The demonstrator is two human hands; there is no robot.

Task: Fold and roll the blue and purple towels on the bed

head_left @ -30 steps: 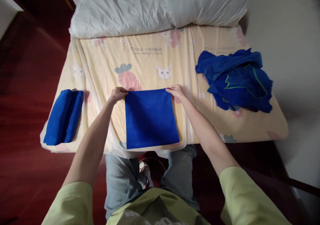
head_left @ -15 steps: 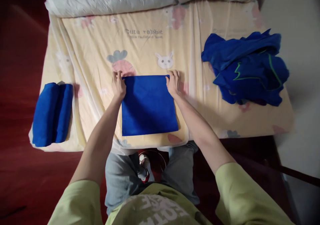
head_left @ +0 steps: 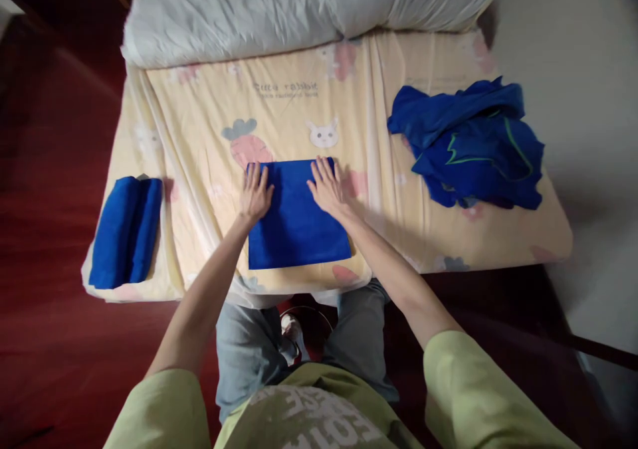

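A blue cloth (head_left: 299, 230), folded into a flat rectangle, lies on the bed in front of me. My left hand (head_left: 256, 191) rests palm down on its upper left corner, fingers stretched out. Over the upper right part, my right hand (head_left: 326, 184) lies flat with its fingers spread. Neither hand grips the cloth. To the left are blue rolled cloths (head_left: 125, 231), side by side near the bed's edge. On the right sits a crumpled heap of blue fabric (head_left: 471, 147) with green trim lines.
The bed has a yellow sheet (head_left: 199, 130) printed with rabbits and carrots. A thick white quilt (head_left: 299, 10) is bunched along the far side. A pale wall (head_left: 588, 103) stands to the right, and dark red floor (head_left: 44, 236) shows on the left.
Both hands have gone from pinching the cloth's far corners to lying flat on it, moving inward. The camera view has shifted slightly, showing more of the quilt.
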